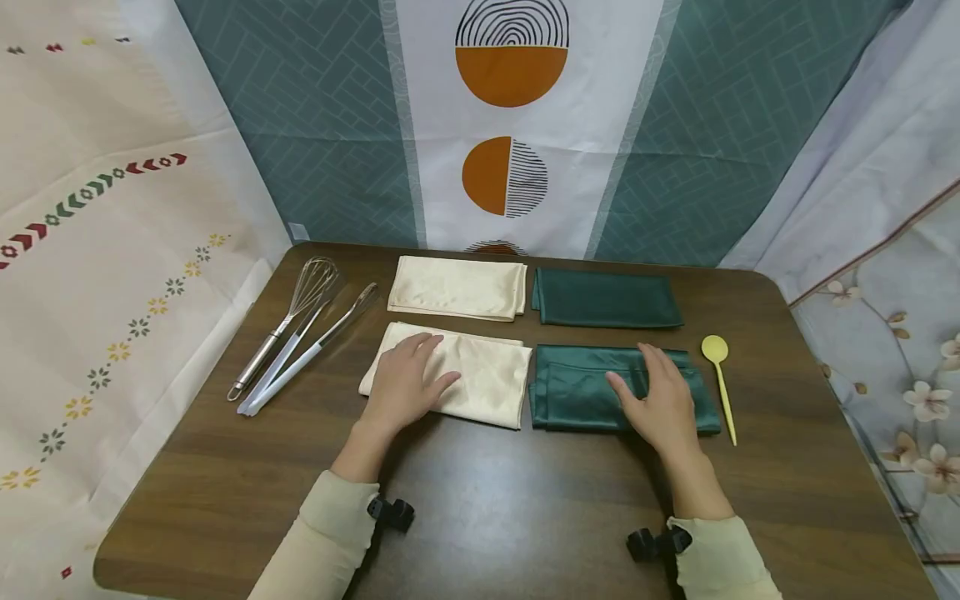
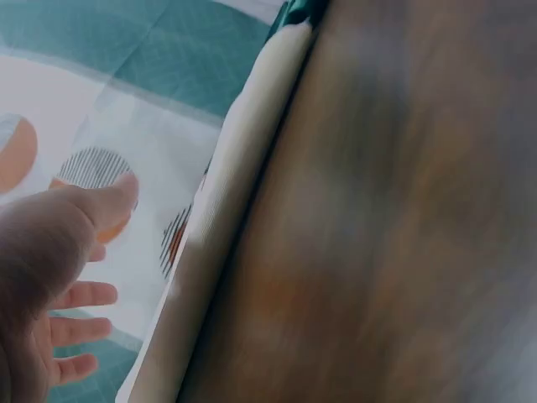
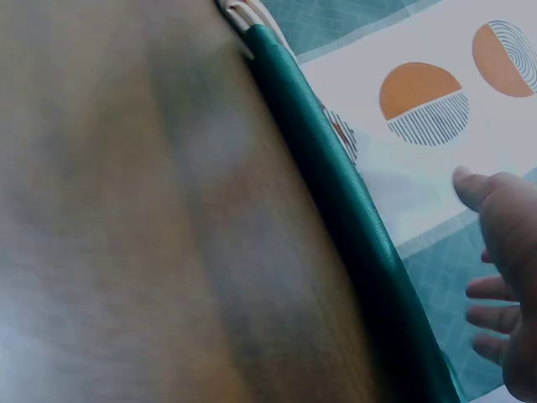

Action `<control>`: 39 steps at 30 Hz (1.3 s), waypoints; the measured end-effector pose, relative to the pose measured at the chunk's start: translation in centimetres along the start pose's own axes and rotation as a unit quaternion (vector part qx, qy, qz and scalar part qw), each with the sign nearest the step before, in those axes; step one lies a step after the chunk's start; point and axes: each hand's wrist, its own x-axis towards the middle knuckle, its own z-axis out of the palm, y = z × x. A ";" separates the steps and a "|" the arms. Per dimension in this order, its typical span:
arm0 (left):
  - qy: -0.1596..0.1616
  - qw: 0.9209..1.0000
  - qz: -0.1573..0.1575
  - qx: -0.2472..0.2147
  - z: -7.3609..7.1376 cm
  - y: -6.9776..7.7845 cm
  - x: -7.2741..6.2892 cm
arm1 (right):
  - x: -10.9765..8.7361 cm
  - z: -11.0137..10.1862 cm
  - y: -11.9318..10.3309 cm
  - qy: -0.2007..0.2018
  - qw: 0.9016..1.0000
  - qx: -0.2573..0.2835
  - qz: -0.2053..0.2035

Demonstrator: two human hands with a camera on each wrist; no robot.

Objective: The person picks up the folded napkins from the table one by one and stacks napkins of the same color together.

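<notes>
Four folded cloths [image 1: 457,287] were laid in columns, apparently sorted by colour; over the nearer cream cloth [image 1: 491,375] and nearer green cloth [image 1: 577,400], left hand [image 1: 405,377] and right hand [image 1: 662,404] were held, fingers slightly apart, nothing gripped.

Cream cloths [image 1: 483,375] beside green cloths [image 1: 581,390], yellow spoon [image 1: 716,351]

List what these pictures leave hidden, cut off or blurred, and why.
- Head: part of the front cream cloth, behind the left hand.
- Head: part of the front green cloth, behind the right hand.
- Left wrist: tabletop grain, smeared by blur.
- Right wrist: right hand, cut by the right edge.
</notes>
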 end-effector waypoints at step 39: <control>-0.048 0.982 -0.100 -0.151 0.6 -7.3 2.2 | 7.2 6.7 -5.4 -0.157 0.965 0.211 -0.005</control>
